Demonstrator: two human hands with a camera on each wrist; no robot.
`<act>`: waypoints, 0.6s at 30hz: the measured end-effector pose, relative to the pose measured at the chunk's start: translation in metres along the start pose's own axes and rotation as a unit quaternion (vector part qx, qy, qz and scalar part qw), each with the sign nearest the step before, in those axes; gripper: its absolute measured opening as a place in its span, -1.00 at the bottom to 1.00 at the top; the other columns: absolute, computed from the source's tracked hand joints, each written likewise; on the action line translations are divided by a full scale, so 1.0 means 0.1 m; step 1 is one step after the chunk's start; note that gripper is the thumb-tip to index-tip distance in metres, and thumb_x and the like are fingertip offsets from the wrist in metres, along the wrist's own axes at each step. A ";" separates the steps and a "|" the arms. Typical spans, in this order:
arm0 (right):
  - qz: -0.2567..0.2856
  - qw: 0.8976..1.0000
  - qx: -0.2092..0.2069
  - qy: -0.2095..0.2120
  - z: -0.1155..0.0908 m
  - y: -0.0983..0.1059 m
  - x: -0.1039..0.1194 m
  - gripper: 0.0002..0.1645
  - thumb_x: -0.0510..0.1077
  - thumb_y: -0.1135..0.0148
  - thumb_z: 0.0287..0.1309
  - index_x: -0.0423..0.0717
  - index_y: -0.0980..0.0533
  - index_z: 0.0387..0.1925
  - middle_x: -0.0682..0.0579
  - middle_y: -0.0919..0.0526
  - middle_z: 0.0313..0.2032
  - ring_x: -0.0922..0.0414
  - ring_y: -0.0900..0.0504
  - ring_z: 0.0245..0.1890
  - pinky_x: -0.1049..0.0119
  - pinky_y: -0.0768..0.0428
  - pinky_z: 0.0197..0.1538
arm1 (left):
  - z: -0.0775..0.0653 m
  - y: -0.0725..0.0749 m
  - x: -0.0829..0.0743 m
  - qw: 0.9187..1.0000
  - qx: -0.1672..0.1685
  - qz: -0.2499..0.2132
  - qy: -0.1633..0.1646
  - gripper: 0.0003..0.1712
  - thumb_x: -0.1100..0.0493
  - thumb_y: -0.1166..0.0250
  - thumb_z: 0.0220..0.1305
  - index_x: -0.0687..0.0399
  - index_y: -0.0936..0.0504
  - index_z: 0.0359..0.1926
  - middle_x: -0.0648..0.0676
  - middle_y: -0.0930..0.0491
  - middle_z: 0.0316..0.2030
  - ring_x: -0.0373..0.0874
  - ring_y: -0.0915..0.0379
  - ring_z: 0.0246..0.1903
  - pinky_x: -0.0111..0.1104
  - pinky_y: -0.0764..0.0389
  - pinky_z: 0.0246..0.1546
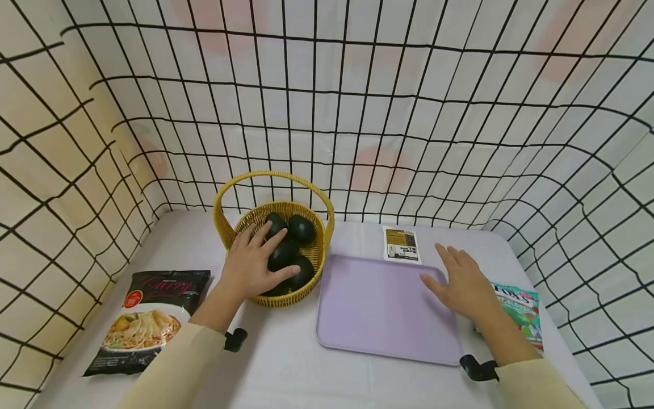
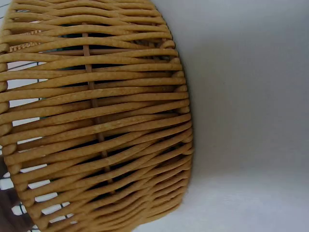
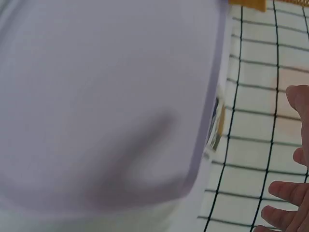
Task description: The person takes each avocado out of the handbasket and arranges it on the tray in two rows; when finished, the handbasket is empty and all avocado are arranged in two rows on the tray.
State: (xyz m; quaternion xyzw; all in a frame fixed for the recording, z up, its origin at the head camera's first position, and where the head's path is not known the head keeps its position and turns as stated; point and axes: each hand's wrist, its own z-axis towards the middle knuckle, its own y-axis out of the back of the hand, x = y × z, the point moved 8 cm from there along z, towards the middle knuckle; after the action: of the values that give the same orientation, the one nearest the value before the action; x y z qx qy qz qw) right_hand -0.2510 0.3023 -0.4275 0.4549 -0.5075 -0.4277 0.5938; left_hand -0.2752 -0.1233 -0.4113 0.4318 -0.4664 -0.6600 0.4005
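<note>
A yellow wicker basket (image 1: 278,300) with an arched handle holds several dark green avocados (image 1: 302,229). Over its left side my left hand (image 1: 247,270) is spread, fingers straight and thumb reaching across the avocados. The woven wall of the basket (image 2: 96,106) fills much of the left wrist view, where only a dark bit of the hand shows at the edge. My right hand (image 1: 462,284) hovers, fingers extended, over the right edge of a flat lilac tray (image 1: 383,307), holding nothing. Its shadow falls on the tray (image 3: 96,77) in the right wrist view.
A black noodle packet (image 1: 145,324) lies at the left. Behind the tray is a small white and brown packet (image 1: 401,245). A green Fox's candy bag (image 1: 523,312) sits at the right, partly behind my right arm. Black wire grid (image 1: 357,113) walls in the white table's back and sides.
</note>
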 end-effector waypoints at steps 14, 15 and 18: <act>0.080 0.995 -0.028 0.060 -0.11 0.18 0.93 -0.10 0.24 -0.26 0.31 0.04 -0.19 0.53 -0.21 -0.34 0.46 -0.26 -0.29 0.46 -0.36 -0.40 0.34 | -0.40 0.30 0.20 0.968 -0.221 -0.118 0.028 -0.32 -0.14 -0.38 0.23 -0.06 -0.54 0.33 0.20 -0.41 0.33 0.27 -0.25 0.27 0.19 -0.39 0.21; 0.086 0.994 -0.031 0.066 -0.12 0.19 1.00 -0.12 0.22 -0.27 0.31 0.04 -0.20 0.52 -0.20 -0.36 0.45 -0.25 -0.31 0.46 -0.36 -0.41 0.33 | -0.43 0.30 0.23 0.961 -0.235 -0.140 0.040 -0.35 -0.10 -0.39 0.23 -0.05 -0.54 0.31 0.21 -0.40 0.32 0.27 -0.23 0.26 0.18 -0.38 0.19; 0.105 0.991 -0.035 0.080 -0.13 0.20 1.16 -0.16 0.20 -0.27 0.32 0.09 -0.23 0.52 -0.15 -0.40 0.43 -0.21 -0.36 0.43 -0.33 -0.43 0.33 | -0.53 0.28 0.35 0.933 -0.275 -0.220 0.078 -0.42 0.03 -0.38 0.26 0.01 -0.55 0.28 0.24 -0.36 0.31 0.25 -0.16 0.26 0.14 -0.32 0.15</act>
State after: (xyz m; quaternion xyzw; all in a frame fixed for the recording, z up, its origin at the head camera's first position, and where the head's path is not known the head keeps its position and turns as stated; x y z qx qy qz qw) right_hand -0.2236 0.1954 -0.3843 0.4108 -0.4882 -0.3421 0.6898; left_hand -0.2317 -0.1771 -0.4010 0.4470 -0.1271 -0.7982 0.3833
